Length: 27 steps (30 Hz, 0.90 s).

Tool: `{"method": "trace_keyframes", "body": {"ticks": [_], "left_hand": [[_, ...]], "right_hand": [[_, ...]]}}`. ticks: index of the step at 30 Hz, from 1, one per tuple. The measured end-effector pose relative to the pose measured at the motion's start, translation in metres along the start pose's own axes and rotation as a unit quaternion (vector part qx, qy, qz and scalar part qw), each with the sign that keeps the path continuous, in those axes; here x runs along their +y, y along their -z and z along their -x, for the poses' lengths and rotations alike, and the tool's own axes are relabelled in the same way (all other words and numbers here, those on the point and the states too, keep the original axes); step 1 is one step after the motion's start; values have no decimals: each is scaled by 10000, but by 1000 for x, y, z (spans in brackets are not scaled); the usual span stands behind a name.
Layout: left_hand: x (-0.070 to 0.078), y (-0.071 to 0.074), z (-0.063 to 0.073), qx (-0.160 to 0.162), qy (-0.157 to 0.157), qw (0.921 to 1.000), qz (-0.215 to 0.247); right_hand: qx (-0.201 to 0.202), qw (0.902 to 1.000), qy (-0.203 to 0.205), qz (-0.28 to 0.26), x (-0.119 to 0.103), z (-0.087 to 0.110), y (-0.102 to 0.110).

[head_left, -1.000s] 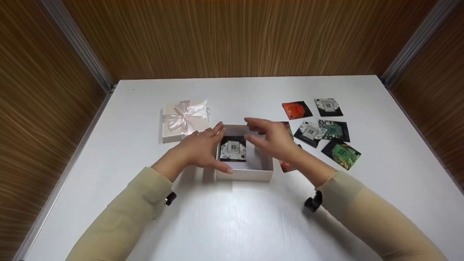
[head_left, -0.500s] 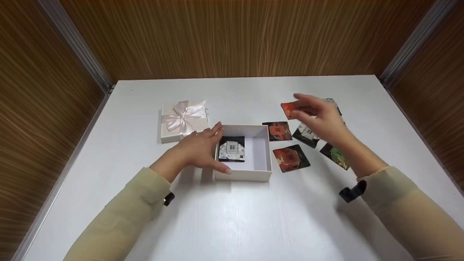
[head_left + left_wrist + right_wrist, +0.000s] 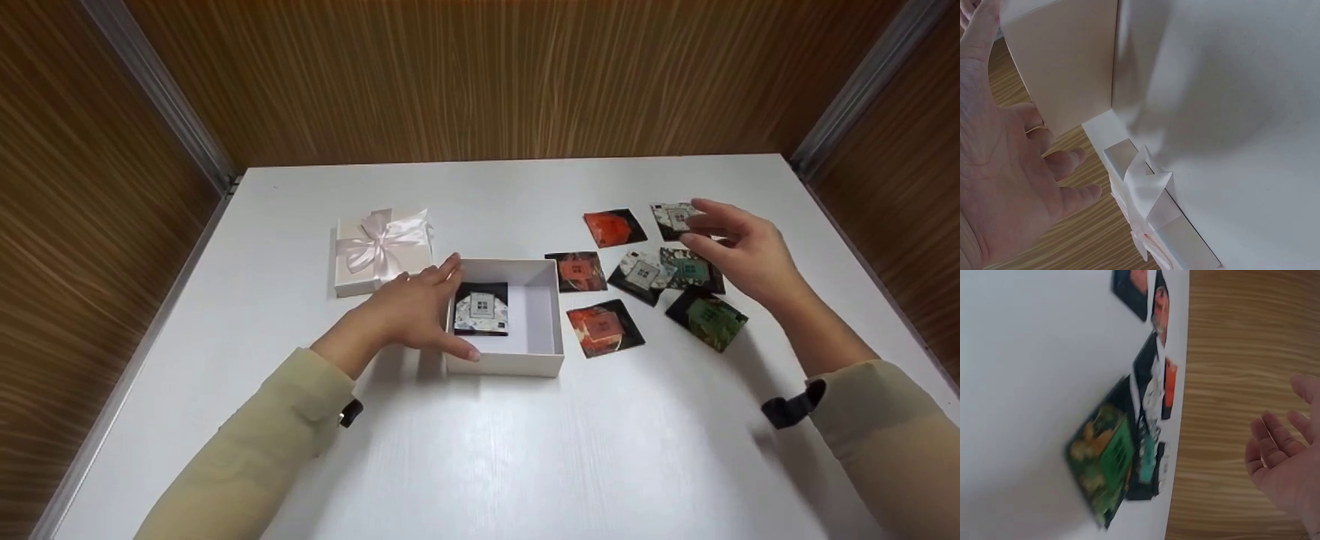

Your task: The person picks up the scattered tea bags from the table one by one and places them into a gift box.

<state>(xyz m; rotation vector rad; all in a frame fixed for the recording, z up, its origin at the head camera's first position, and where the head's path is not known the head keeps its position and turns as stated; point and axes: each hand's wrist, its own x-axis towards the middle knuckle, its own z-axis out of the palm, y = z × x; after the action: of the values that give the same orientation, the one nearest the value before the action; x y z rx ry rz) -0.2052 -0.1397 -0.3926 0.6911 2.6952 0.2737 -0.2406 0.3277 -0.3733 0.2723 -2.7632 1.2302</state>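
Observation:
My left hand (image 3: 409,311) rests on the left side of an open white box (image 3: 506,365), fingers spread along its edge and thumb at the front rim. Inside the box, toward the left, lies a black-and-white patterned square sachet (image 3: 481,307). My right hand (image 3: 750,255) hovers at the right, its fingers loosely bent with nothing between them. Nearest its fingertips is another white-patterned sachet (image 3: 670,219), partly covered by them. The right wrist view has the green sachet (image 3: 1106,461) close up, apart from my hand (image 3: 1286,461).
A pale box lid (image 3: 352,283) with a pink ribbon bow stands left of the box. Right of the box lie red sachets (image 3: 602,330), a white one (image 3: 639,274) overlapping a teal one (image 3: 694,268), and a green one (image 3: 709,319). Wood-grain panels (image 3: 480,82) enclose the table.
My right hand has moved right, from above the box, past the red sachets, to the white-patterned sachet at the far right. The left hand has stayed on the box.

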Motion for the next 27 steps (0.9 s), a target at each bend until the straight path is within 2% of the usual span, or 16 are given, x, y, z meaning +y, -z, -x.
{"method": "trace_keyframes", "body": {"ticks": [6,17,22,27], "left_hand": [[1,1,0,101,-75,9999,-63],[-1,-1,0,136,-76,9999,20],[-1,-1,0,122,-85,9999,29],[-1,-1,0,101,-44,9999,54]], "right_hand": [[-218,9990,-295,238,29,16,14],[-633,9951,-698,311,79,40,27],[-967,9921,-748,285,94,50,27],[-1234,9896,-693,258,99,53,24]]}}
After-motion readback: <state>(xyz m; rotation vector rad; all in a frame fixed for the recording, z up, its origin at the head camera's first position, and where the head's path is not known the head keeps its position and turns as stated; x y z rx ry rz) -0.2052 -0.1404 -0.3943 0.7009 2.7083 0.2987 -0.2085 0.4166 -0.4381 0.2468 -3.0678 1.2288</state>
